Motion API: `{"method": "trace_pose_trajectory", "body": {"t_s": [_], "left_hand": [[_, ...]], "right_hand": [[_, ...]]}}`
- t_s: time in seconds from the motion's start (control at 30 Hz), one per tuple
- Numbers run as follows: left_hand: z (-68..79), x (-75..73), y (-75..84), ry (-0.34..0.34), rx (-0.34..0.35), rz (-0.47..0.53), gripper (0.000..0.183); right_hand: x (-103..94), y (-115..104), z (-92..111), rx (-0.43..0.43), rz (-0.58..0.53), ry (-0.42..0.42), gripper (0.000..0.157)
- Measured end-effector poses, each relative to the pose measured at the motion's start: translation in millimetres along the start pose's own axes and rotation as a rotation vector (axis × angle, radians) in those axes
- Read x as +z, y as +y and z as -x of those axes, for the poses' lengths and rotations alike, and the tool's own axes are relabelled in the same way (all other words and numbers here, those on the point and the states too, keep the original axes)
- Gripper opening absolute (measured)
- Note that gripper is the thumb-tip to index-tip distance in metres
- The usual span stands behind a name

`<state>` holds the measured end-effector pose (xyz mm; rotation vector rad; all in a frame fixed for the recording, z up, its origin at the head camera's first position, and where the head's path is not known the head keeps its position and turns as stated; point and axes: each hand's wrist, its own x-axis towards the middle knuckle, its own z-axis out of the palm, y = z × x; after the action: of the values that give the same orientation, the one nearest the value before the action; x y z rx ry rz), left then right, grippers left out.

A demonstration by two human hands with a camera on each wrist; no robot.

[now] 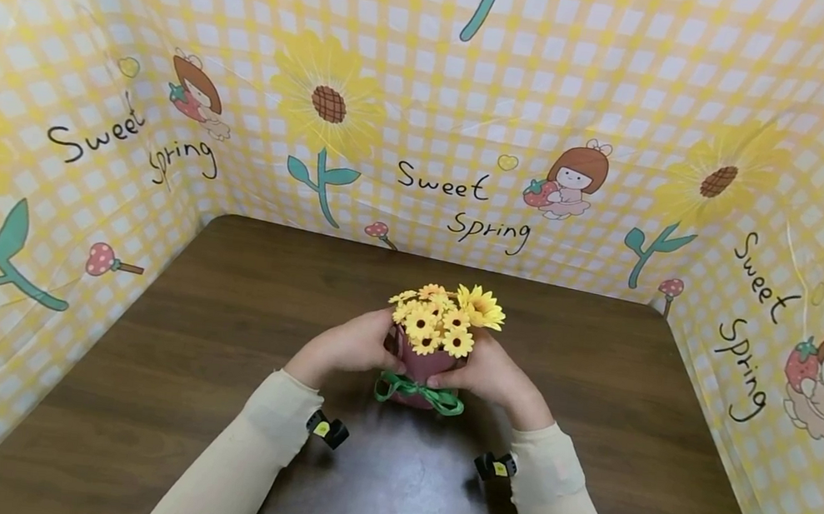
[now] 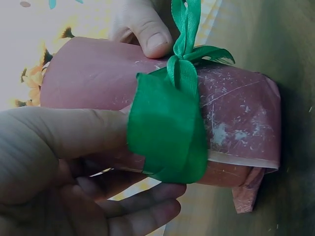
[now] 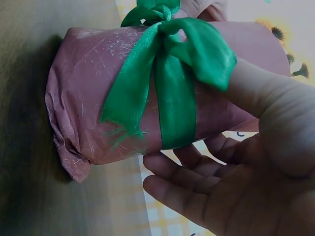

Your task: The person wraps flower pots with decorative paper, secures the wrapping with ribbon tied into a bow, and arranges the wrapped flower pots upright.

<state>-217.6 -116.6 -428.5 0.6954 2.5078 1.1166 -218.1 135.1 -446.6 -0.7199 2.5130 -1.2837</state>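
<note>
A bouquet of yellow artificial flowers (image 1: pixel 421 322) with dark centres fills a pot wrapped in dull pink paper (image 1: pixel 419 365). Round the wrapped pot runs a green ribbon (image 2: pixel 165 125), tied in a bow at the front. My left hand (image 1: pixel 353 343) grips the pot from the left, thumb across its front and fingers curled behind. From the opposite side my right hand (image 1: pixel 498 373) holds it the same way, its thumb partly under a ribbon loop (image 3: pixel 204 51). Both wrist views show scuffed, creased paper near the pot's base. Fingertips behind the pot are partly hidden.
The pot is over the middle of a dark brown wooden table (image 1: pixel 264 300). Yellow checked cloth (image 1: pixel 428 108) with printed flowers encloses the table at the back and both sides. Each wrist carries a small black camera (image 1: pixel 329 430).
</note>
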Motion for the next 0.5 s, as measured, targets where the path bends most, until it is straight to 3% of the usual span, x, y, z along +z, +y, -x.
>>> {"method": "trace_pose_trajectory", "body": {"t_s": [0.27,0.5], "left_hand": [[-3.1,7.5,0.8,0.031,0.014,-0.005,0.083],[-4.2,10.7,4.3,0.062,-0.001,-0.043,0.081]], "right_hand": [[0.9,-1,1,0.033,0.023,0.010,0.084],[-0.1,-1,2,0.043,0.022,0.022,0.082]]}}
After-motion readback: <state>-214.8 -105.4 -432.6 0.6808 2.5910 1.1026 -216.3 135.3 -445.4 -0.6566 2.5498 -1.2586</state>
